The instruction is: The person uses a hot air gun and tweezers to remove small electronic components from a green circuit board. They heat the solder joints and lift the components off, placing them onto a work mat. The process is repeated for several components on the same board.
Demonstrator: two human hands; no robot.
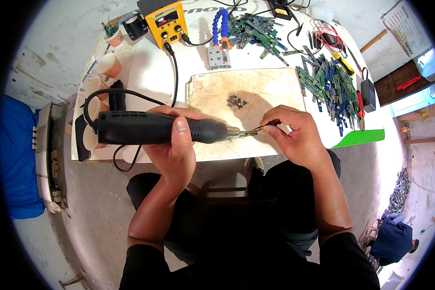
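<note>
My left hand is wrapped round the black handle of a hot air gun, its metal nozzle pointing right. Pinched in my right hand are dark, thin tweezers, their tips close to the nozzle. A narrow green circuit board strip lies just past the nozzle's end, between the two hands; whether the tweezers grip it is too small to tell. Beyond them, several small black chips sit in a loose pile on the stained, pale work board.
A yellow soldering station with cables stands at the back left, beside paper cups. A clamp stand with a blue flexible arm is behind the board. Heaps of circuit board strips lie at the back and right, near red-handled pliers.
</note>
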